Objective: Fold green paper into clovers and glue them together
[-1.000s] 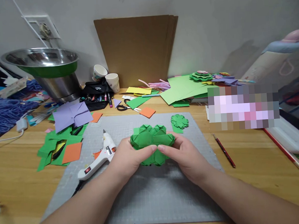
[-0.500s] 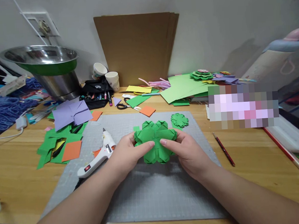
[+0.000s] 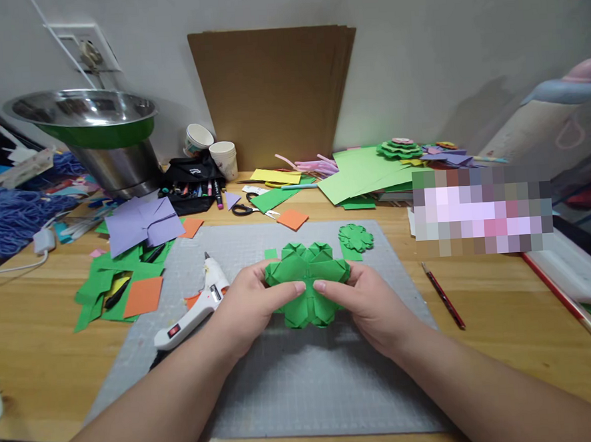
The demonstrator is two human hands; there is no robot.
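A green folded paper flower (image 3: pixel 307 268) with layered petals is held up over the grey cutting mat (image 3: pixel 306 387). My left hand (image 3: pixel 253 303) grips its left side, thumb pressed on the front near the centre. On the right side my right hand (image 3: pixel 365 297) holds it the same way, with that thumb close to the other. The fingers behind the paper are mostly hidden. Beyond the flower lies a smaller green paper flower (image 3: pixel 355 238) on the mat. A white hot glue gun (image 3: pixel 196 317) rests by my left forearm.
Green scraps and an orange square (image 3: pixel 142 296) lie left, beside purple paper (image 3: pixel 145 223). Scissors (image 3: pixel 245 209) and a pencil pouch (image 3: pixel 190 184) sit farther back. A dark red pencil (image 3: pixel 443 295) lies right of the mat. Brown cardboard (image 3: pixel 275 95) leans on the wall.
The paper flower has dipped very slightly, its top edge a little lower between both thumbs. Both hands keep their hold, and the things on the table have not moved.
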